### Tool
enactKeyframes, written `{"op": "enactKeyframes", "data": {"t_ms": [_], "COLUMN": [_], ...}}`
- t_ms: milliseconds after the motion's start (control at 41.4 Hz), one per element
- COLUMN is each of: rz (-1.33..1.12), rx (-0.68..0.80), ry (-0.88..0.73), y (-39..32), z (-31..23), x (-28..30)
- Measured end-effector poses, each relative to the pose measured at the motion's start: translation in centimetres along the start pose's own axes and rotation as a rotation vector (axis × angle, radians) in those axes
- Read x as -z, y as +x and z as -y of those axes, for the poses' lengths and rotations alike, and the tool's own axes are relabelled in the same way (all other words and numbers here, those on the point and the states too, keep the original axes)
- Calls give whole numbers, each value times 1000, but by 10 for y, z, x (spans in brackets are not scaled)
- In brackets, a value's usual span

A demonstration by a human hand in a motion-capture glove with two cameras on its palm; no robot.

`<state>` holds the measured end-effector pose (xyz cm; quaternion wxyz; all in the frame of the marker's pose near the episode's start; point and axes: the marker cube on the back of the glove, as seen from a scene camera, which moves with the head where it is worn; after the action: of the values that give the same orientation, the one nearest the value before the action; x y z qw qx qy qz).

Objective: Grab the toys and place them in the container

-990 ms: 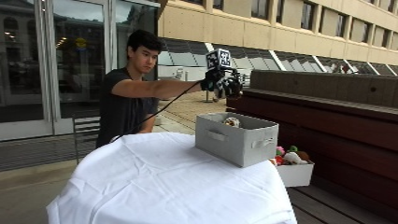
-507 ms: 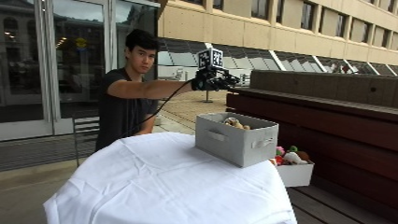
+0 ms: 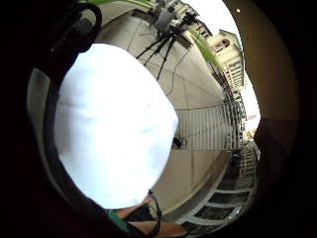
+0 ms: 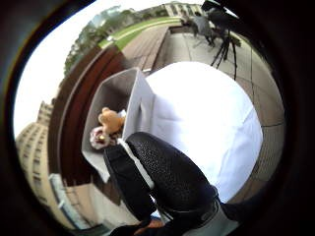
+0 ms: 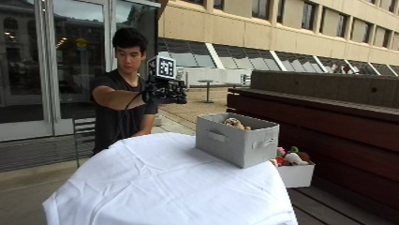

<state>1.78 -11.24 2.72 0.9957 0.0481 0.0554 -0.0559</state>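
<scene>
Now your gloved right hand (image 5: pixel 167 91) hangs in the air above the tabletop (image 5: pixel 156 183), off to the side of the grey container (image 5: pixel 237 139) and holding nothing. Whether the grip is spread or curled, I cannot tell. The toys (image 4: pixel 109 128) sit inside the container (a brown plush shows above its rim).

I'm getting soft, even daylight, no hard shadows around the desk (image 5: pixel 168 187). Its white cloth glares nearly blank in both palm views. Sky beyond the desk blows out white. Paving and buildings bend hard around it, and my gloved hand (image 4: pixel 167 182) looms dark beside it.
</scene>
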Motion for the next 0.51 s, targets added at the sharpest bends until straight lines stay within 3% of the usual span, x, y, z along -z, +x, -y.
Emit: {"op": "enactKeyframes", "data": {"t_ms": [507], "rz": [51], "rx": [-70], "ry": [-2], "y": [82], "z": [-32], "x": [-39]}}
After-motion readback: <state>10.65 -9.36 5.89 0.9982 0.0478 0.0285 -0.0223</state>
